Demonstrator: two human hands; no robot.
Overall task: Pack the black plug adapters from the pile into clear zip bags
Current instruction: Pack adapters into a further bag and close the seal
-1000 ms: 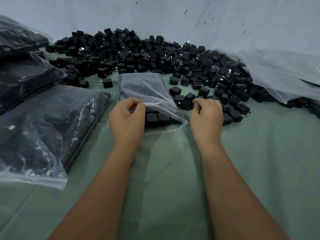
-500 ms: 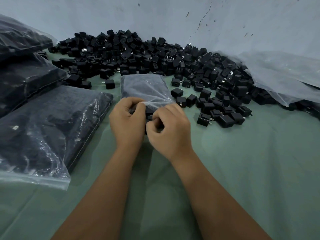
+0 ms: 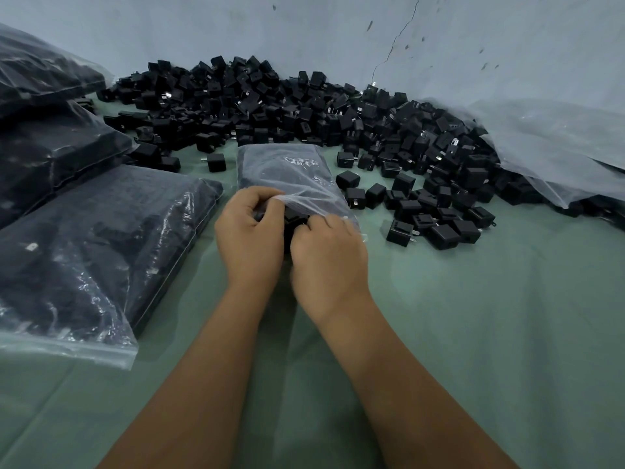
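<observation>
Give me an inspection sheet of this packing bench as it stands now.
Surface: green cloth-covered table.
Job's things: heap of black plug adapters along the back; clear zip bag in the middle, mostly filled.
Clutter: filled clear bags stacked at left; loose clear plastic sheeting at right.
Grippers: left hand pinches the bag's mouth; right hand curled at the opening.
Cables: nothing seen.
Surroundings: pale wall, cracked.
</observation>
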